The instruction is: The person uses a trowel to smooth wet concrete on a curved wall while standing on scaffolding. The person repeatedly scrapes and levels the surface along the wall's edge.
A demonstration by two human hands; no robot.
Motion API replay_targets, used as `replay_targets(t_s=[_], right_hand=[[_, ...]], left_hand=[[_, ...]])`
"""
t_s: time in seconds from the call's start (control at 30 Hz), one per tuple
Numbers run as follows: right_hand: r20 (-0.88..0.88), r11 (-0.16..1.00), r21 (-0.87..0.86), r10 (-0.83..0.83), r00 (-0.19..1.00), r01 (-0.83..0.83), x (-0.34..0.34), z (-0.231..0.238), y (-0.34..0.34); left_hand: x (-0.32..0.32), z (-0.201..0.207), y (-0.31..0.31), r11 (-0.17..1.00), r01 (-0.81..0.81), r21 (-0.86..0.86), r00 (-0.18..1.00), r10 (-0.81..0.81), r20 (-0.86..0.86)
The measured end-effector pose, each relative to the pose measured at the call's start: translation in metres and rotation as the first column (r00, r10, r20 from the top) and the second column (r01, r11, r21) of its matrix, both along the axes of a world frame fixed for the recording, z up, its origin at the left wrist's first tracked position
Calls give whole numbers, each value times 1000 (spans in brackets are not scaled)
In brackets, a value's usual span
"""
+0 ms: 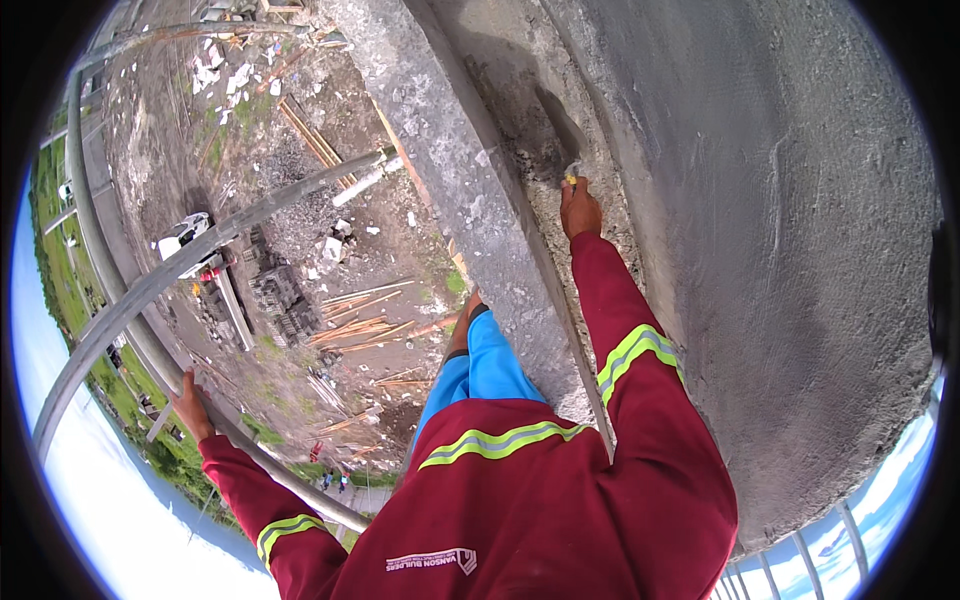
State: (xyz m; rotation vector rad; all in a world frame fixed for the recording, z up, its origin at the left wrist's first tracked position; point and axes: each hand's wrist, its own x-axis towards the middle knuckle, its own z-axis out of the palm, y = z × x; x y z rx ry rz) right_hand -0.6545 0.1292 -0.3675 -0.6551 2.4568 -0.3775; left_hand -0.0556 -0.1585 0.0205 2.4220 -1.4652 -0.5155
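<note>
My right hand (pixel 581 210) is closed round the handle of a trowel, whose dark blade (pixel 560 120) points away from me. The trowel is in a rough channel (pixel 530 170) between a grey concrete ledge (pixel 455 170) and a plastered wall (pixel 760 230). Bits of grey mortar cover the channel floor around the hand. Out to the left, my left hand (pixel 192 408) grips a curved-looking metal scaffold pipe (pixel 150 345). Some of its fingers are hidden by the pipe.
Another metal pipe (pixel 215 238) crosses toward the ledge. Far below the ledge lies the ground, with timber pieces (pixel 365 330), a white truck (pixel 185 238), stacked blocks (pixel 275 290) and rubble. Upright bars (pixel 850 535) stand behind the wall at lower right.
</note>
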Motion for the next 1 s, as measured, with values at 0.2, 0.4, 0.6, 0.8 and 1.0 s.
replay_targets(t_s=[0.2,0.4,0.6,0.8,1.0], right_hand=[[138,983,-12,181,974,-181,24,9,18],[383,995,-91,81,920,-49,12,4,38],[842,960,245,-278,463,132,-24,5,55],[872,968,143,-221,437,204,-26,9,43],[910,989,53,-106,402,141,-41,67,43]], left_hand=[[-4,-1,0,1000,-28,-1,1000,28,1],[-3,-2,0,999,-15,-32,1000,14,-23],[-7,0,1,1000,-8,-15,999,7,-47],[-12,1,2,1000,-31,2,999,31,8],[-2,0,1,1000,-17,-20,999,16,-31]])
